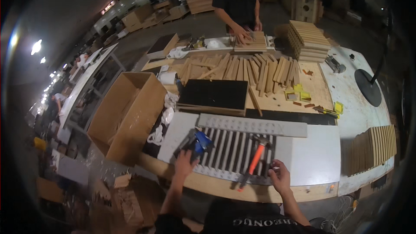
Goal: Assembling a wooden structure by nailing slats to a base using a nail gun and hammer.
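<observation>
A slatted panel of dark and light strips (223, 149) lies on the pale work surface, with perforated strips along its far and near sides. On its left end rests a blue-and-black power tool (202, 142), perhaps a nail gun. My left hand (185, 164) is just below this tool, its fingers apart at the tool's lower end and the panel's corner; whether they touch is blurred. A hammer with an orange handle (255, 159) lies across the panel's right part. Beside the right edge, my right hand (281, 177) has its fingers loosely bent, thumb and forefinger apart.
A large cardboard box (134, 121) stands at the left. Beyond the panel are a dark-topped block (214, 95) and many loose wooden strips (242, 71). Stacked slatted panels (308, 41) rise behind, others (372, 149) at right. A co-worker's hands (243, 34) handle another panel across the table.
</observation>
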### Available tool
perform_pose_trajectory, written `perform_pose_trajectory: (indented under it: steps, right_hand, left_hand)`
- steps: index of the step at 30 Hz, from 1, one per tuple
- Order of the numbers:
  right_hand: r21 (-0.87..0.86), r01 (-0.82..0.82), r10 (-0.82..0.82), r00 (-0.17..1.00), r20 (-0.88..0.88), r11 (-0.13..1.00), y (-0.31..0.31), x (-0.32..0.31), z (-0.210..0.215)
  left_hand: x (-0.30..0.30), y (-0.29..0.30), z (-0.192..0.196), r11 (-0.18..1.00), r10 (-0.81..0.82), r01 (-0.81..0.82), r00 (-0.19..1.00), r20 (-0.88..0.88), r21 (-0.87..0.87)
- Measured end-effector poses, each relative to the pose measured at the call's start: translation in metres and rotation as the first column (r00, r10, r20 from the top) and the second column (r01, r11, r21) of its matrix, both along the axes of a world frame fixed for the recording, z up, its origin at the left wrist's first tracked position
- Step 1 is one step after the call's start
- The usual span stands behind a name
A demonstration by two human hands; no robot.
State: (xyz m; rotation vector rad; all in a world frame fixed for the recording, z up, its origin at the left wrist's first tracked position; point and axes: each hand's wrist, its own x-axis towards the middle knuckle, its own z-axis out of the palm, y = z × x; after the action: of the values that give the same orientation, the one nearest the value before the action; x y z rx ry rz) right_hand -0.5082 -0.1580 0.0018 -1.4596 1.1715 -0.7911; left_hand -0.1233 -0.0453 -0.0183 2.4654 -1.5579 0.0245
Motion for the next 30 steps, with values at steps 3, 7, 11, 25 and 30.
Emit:
perform_pose_trajectory:
  steps: [3, 7, 11, 25, 30]
  right_hand:
    - [-0.334, 0.031, -0.18, 0.888, -0.424, 0.942, 0.007, 0.059, -0.034]
    - [-0.351, 0.11, -0.314, 0.735, -0.601, 0.93, 0.011, 0.109, -0.001]
    - [-0.469, 0.153, -0.438, 0.675, -0.594, 0.87, 0.013, 0.126, -0.023]
    - [0.484, -0.469, 0.271, 0.865, 0.423, 0.739, 0.096, 0.306, 0.018]
    - [0.819, -0.364, -0.212, 0.845, 0.491, 0.444, 0.121, 0.338, 0.032]
  left_hand:
    - [0.021, 0.015, 0.026, 0.989, -0.126, 0.123, 0.991, -0.04, -0.077]
    - [0.072, 0.051, 0.055, 0.992, -0.117, 0.112, 0.99, -0.076, -0.061]
    - [0.122, 0.067, 0.024, 0.996, 0.045, -0.048, 0.998, -0.048, -0.074]
    - [0.035, 0.063, 0.06, 0.963, 0.118, -0.216, 0.877, -0.467, -0.163]
    - [0.019, 0.132, 0.065, 0.833, -0.125, -0.251, 0.783, -0.61, -0.493]
